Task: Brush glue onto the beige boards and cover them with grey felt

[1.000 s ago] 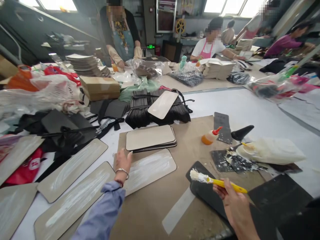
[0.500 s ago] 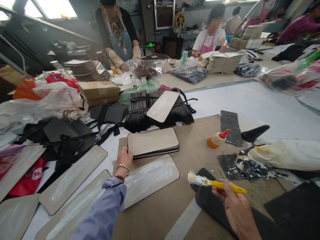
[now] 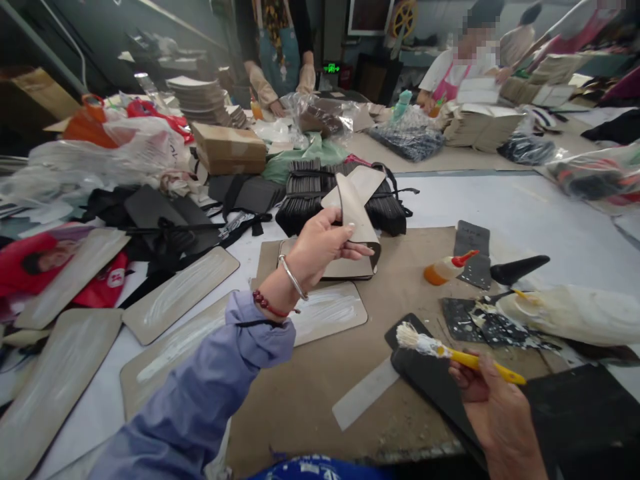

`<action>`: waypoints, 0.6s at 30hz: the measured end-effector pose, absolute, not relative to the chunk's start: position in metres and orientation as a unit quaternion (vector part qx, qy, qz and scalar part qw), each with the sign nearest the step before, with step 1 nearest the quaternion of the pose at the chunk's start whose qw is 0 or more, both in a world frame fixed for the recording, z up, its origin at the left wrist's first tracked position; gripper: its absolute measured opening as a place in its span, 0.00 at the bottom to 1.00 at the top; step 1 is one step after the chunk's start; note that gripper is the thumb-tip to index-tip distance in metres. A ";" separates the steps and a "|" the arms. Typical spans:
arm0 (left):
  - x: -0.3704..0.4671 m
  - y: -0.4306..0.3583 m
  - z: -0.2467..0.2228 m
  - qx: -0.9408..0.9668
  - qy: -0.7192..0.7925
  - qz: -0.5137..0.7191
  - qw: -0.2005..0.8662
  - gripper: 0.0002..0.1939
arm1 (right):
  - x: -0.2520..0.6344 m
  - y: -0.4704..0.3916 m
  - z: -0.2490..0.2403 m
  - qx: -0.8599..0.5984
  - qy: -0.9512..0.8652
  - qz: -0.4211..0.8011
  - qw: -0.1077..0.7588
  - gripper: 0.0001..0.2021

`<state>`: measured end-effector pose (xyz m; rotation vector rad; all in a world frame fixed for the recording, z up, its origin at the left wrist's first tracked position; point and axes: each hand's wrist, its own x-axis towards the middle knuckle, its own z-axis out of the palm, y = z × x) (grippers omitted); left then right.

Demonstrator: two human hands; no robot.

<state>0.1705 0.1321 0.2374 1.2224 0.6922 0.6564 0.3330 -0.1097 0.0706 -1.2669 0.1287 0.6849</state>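
Note:
My left hand (image 3: 320, 243) grips a beige panel (image 3: 356, 210) with dark edging, lifted and bent, above a short stack of similar panels (image 3: 345, 268). Below the stack lies a panel streaked with white paste (image 3: 330, 312). More white-streaked panels (image 3: 183, 293) are spread at the left. On the right, my right hand (image 3: 493, 393) is closed round the yellow handle of a brush (image 3: 465, 359), its bristles coated in white paste. Under the brush are dark panels (image 3: 430, 380).
An orange glue bottle (image 3: 447, 268) stands beyond the brush, near a paste-covered plastic container (image 3: 575, 313). Behind the stack sits a tied black bundle (image 3: 305, 193). Bags and a cardboard box (image 3: 227, 148) fill the back left. People work across the table.
My left hand has risen from the stack's left edge, lifting and bending a beige panel. My right hand, still holding the brush, sits slightly farther right. The view has shifted.

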 end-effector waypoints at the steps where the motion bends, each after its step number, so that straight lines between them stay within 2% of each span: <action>1: 0.166 0.123 0.236 0.550 0.295 0.281 0.730 0.04 | 0.335 -0.117 0.073 -0.584 0.059 0.299 0.752 0.15; 6: 0.163 0.115 0.216 0.539 0.285 0.255 0.750 0.06 | 0.331 -0.132 0.090 -0.592 0.057 0.281 0.753 0.13; 8: 0.173 0.122 0.214 0.527 0.295 0.252 0.757 0.07 | 0.314 -0.124 0.097 -0.586 0.019 0.341 0.735 0.15; 12: 0.184 0.129 0.236 0.537 0.278 0.241 0.760 0.07 | 0.273 -0.090 0.098 -0.567 -0.092 0.510 0.640 0.16; 18: 0.175 0.139 0.263 0.548 0.284 0.285 0.733 0.08 | 0.257 -0.016 0.067 -0.599 -0.109 0.544 0.577 0.17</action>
